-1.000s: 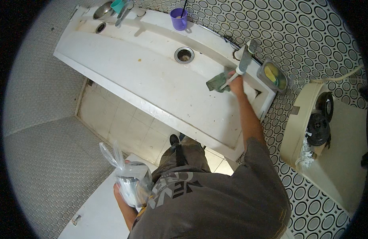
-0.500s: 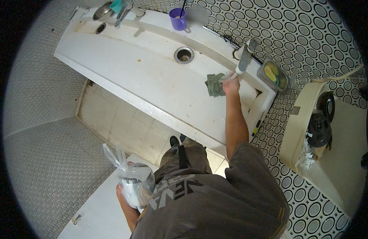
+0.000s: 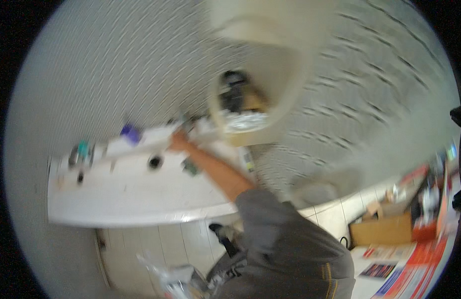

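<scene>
The picture is smeared by motion. My right hand (image 3: 179, 141) reaches over the back of the white sink (image 3: 115, 192), right by the grey tap (image 3: 186, 123); its fingers are too blurred to read. Below that hand a green cloth (image 3: 190, 166) lies in the sink, apart from it. At the lower edge, against my body, is a clear plastic bag (image 3: 178, 279) with something whitish and grey inside. My left hand is hidden behind the bag, which stays held up there as before.
A purple mug (image 3: 130, 133) and a teal cup (image 3: 83, 147) stand along the sink's back ledge. A cream wall-mounted bin (image 3: 277, 137) holding dark round parts hangs beyond my right arm. Cardboard boxes (image 3: 382, 229) and printed sheets (image 3: 405, 264) lie at the right.
The view has swung to the right, bringing boxes and printed sheets into sight. My right hand has left the green cloth and moved to the tap. The bag remains at my left side.
</scene>
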A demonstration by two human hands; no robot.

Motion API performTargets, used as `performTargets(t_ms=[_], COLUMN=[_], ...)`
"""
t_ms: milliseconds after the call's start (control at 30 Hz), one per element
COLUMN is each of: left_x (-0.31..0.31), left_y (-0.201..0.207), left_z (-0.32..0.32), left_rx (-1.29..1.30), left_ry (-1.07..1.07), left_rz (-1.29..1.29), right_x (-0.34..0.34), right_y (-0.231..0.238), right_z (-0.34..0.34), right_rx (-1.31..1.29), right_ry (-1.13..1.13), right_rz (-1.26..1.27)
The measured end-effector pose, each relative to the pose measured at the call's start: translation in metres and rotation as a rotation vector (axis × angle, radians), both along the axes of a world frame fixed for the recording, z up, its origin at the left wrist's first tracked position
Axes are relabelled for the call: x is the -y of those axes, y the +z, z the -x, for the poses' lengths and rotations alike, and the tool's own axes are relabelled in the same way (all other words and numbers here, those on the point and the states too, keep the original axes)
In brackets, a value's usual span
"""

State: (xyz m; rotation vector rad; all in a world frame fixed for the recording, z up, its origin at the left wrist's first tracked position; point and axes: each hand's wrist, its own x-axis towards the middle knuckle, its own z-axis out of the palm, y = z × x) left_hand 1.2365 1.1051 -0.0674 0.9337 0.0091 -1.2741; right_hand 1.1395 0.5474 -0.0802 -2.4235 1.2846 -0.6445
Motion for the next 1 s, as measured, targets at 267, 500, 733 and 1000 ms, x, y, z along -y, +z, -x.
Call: performTargets(t_ms=[267,500,733,1000], left_x=[0.040,0.016,-0.014,0.037], left_y=[0.000,0.003,0.002,0.013], left_z=[0.066,0.172,0.313,0.525], left_rx=[-0.032,-0.054,-0.094,-0.369], left_ry=[-0.465,-0.638,-0.674,-0.968], left_rz=[0.058,0.059,0.086,0.166], right_x=[-0.244,-0.426,-0.646,-0.829], right_y=[-0.061,-0.216,-0.274,-0.150], right_z=[-0.042,0.242,0.725,0.984], right_rx=[0.182,0.094,0.862,0.396], right_ry=[0.354,0.589,-1.278,-1.338], right_rz=[0.047,-0.747,-0.786,-0.415])
